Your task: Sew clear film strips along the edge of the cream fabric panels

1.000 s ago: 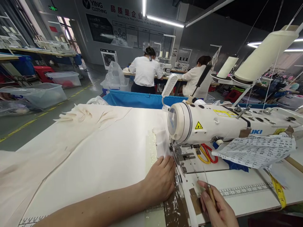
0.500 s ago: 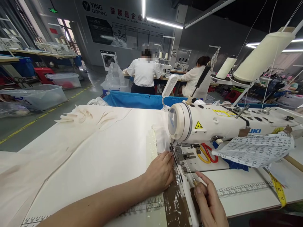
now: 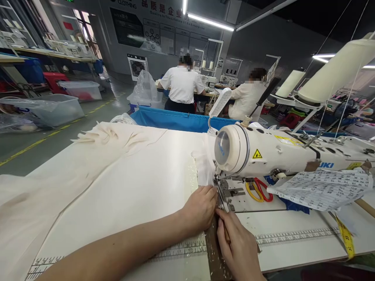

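Observation:
My left hand (image 3: pixel 202 207) rests beside the needle area of the white sewing machine (image 3: pixel 258 152), its fingers pressed together on the near end of a thin white fabric (image 3: pixel 205 166). What lies under the fingertips is hidden. Close to its right, my right hand (image 3: pixel 237 242) is closed around the wooden handle of an awl (image 3: pixel 227 234). The right index finger points along the tool toward the left fingertips, and the metal shaft is mostly covered. Both hands are over a brown taped strip (image 3: pixel 215 253) on the table.
Scissors with red and yellow handles (image 3: pixel 259 190) lie under the machine arm. A printed cloth (image 3: pixel 322 189) and a yellow tape measure (image 3: pixel 345 238) hang at right. Cream fabric (image 3: pixel 76 171) spreads over the left side. Thread cones (image 3: pixel 331 74) stand above; two people sit beyond a blue cloth bin (image 3: pixel 175 120).
My right hand has moved left with the awl, up against my left hand. The left hand stays by the needle. The view has shifted slightly, so the machine appears further right.

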`<state>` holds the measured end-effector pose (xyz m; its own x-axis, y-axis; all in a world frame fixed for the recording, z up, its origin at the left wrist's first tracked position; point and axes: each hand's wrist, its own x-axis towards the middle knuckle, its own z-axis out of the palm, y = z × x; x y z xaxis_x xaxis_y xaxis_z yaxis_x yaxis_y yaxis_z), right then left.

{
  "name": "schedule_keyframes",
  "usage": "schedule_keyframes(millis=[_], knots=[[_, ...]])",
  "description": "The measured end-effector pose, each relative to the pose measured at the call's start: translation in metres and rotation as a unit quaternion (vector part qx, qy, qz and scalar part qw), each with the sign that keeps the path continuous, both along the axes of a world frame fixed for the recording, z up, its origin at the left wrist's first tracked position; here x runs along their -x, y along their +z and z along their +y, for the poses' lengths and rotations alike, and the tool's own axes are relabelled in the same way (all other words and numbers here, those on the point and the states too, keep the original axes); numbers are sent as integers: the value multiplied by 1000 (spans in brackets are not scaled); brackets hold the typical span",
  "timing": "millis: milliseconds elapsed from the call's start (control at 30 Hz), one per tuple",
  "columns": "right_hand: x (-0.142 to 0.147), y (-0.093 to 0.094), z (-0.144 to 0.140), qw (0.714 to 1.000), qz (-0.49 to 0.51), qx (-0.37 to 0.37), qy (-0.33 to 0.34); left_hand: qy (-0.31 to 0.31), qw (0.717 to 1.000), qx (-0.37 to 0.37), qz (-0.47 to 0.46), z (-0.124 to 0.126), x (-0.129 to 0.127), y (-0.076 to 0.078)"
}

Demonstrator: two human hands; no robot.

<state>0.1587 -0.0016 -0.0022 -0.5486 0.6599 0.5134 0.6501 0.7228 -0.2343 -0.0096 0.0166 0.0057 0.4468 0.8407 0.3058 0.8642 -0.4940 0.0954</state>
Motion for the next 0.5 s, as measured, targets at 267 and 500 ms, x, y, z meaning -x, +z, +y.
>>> schedule_keyframes(millis=[267,500], knots=[[3,1,3,999,-31,-31,-22,-3,1000,-5,-12,1,-1,-1],[10,-1,1,988,-91,-95,-83,19,998,21,-60,5,4,1]])
